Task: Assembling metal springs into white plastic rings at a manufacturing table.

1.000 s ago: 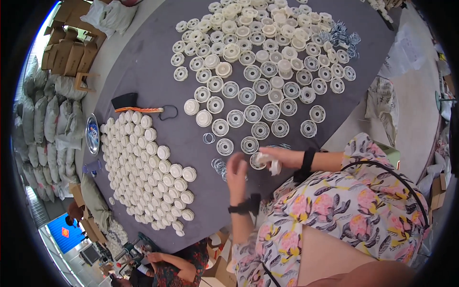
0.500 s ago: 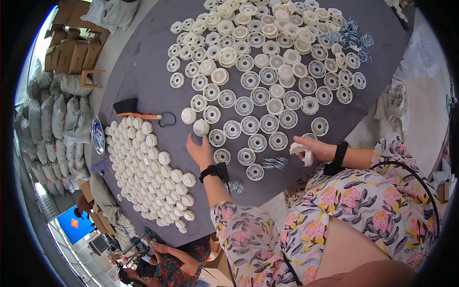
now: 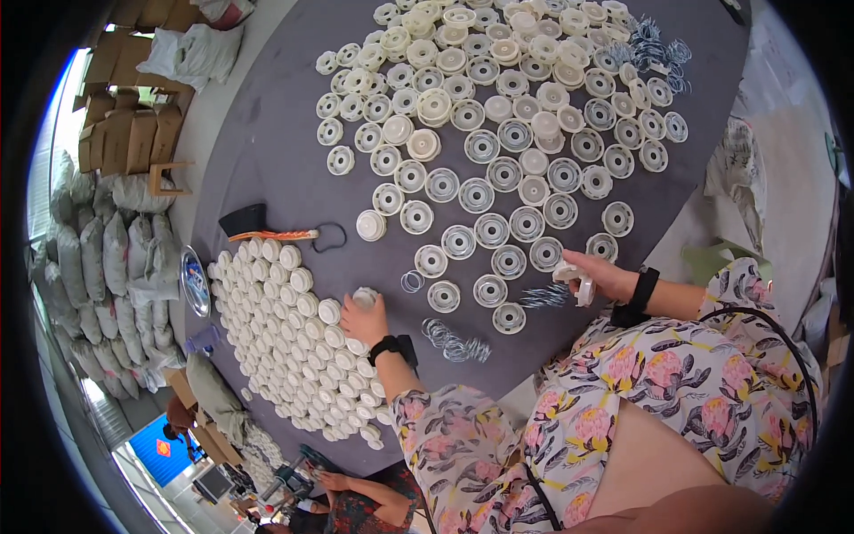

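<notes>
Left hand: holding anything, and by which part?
The left hand grips a white round cap by its side, at the edge of the packed block of caps. The right hand holds a white part.

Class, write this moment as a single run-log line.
left hand: sets white cap beside packed caps | right hand: holds white part | springs between hands

The left hand is moving away from the loose discs toward the packed block of white caps, setting a white cap at its edge. The right hand is moving right, now holding a white part above the springs.
</notes>
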`<action>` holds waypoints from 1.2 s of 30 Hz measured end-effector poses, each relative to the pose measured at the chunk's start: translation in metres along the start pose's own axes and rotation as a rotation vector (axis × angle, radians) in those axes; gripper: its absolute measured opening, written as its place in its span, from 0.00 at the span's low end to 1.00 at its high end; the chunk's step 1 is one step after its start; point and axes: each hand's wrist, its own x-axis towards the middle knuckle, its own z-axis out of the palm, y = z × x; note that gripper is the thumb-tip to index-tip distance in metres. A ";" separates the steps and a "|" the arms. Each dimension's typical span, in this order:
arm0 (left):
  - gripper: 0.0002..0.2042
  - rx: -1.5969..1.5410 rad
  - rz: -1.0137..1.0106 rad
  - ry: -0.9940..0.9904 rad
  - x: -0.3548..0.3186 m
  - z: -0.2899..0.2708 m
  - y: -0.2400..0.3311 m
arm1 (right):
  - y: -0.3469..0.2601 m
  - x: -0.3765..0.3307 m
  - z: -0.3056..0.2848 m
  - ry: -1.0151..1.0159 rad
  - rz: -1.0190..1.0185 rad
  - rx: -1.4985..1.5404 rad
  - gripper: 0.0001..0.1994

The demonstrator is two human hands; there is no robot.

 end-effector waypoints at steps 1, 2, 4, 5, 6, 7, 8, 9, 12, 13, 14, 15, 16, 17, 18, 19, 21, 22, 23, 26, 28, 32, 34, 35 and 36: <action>0.33 -0.007 0.013 0.000 0.007 0.000 0.002 | 0.001 0.000 0.006 0.005 -0.020 0.006 0.27; 0.33 -0.102 0.093 0.032 0.017 0.002 0.007 | 0.003 -0.002 0.011 0.013 -0.040 0.013 0.27; 0.32 -0.295 0.271 0.151 0.037 0.003 0.025 | 0.005 -0.003 0.023 0.030 -0.058 -0.003 0.27; 0.32 -0.382 0.363 0.174 0.047 0.000 0.048 | 0.006 -0.003 0.028 0.054 -0.065 -0.014 0.27; 0.31 -0.472 0.456 0.190 0.055 0.000 0.068 | 0.009 -0.004 0.034 0.071 -0.067 -0.007 0.27; 0.31 -0.479 0.458 0.187 0.065 0.009 0.075 | 0.009 -0.006 0.042 0.063 -0.086 -0.011 0.27; 0.31 -0.460 0.491 0.137 0.072 0.022 0.081 | 0.010 -0.010 0.047 0.055 -0.103 -0.020 0.27; 0.31 -0.443 0.528 0.087 0.074 0.022 0.090 | 0.012 -0.009 0.046 0.068 -0.104 -0.021 0.27; 0.32 -0.230 0.405 -0.161 0.075 -0.002 0.066 | 0.012 -0.010 0.053 0.051 -0.092 0.013 0.26; 0.32 -0.238 0.421 -0.171 0.069 -0.004 0.061 | 0.013 -0.010 0.054 0.069 -0.091 0.022 0.26; 0.31 -0.171 0.449 -0.054 0.061 -0.007 0.052 | 0.015 -0.010 0.055 0.069 -0.098 0.008 0.26; 0.30 -0.100 0.464 0.073 0.054 -0.011 0.038 | 0.014 -0.009 0.058 0.055 -0.107 -0.014 0.26; 0.30 -0.098 0.465 0.076 0.047 -0.013 0.031 | 0.011 -0.005 0.059 0.052 -0.083 -0.035 0.27; 0.29 -0.345 0.605 0.007 0.035 -0.013 0.028 | 0.010 -0.001 0.060 0.051 -0.087 -0.033 0.27; 0.28 -0.591 0.742 -0.069 0.024 -0.016 0.024 | 0.010 0.002 0.064 0.033 -0.079 -0.036 0.26; 0.28 -0.589 0.747 -0.070 0.011 -0.016 0.023 | 0.011 0.003 0.067 0.017 -0.070 -0.039 0.26; 0.26 -0.504 0.706 -0.487 -0.005 -0.011 0.026 | 0.011 0.008 0.071 0.009 -0.068 -0.013 0.26; 0.26 -0.504 0.712 -0.485 -0.002 -0.010 0.028 | 0.011 0.010 0.071 -0.005 -0.090 -0.028 0.25; 0.25 -0.623 0.679 -0.404 0.001 -0.009 0.031 | 0.010 0.010 0.071 -0.016 -0.112 -0.043 0.25; 0.24 -0.796 0.650 -0.291 0.015 -0.030 0.065 | 0.003 0.014 0.064 0.049 -0.111 -0.005 0.24; 0.23 -0.815 0.656 -0.228 0.028 -0.042 0.093 | -0.001 0.014 0.063 0.108 -0.109 0.012 0.24; 0.22 -0.442 0.825 -0.197 0.049 -0.016 0.126 | -0.009 0.014 0.066 0.078 -0.135 0.014 0.25; 0.23 -0.485 0.811 -0.166 0.048 -0.021 0.132 | -0.009 0.016 0.060 0.088 -0.146 0.013 0.26; 0.23 -0.523 0.782 -0.127 0.046 -0.024 0.130 | -0.010 0.018 0.057 0.093 -0.144 0.020 0.26; 0.24 -0.638 0.764 -0.130 0.038 -0.033 0.131 | -0.010 0.019 0.054 0.112 -0.132 0.056 0.25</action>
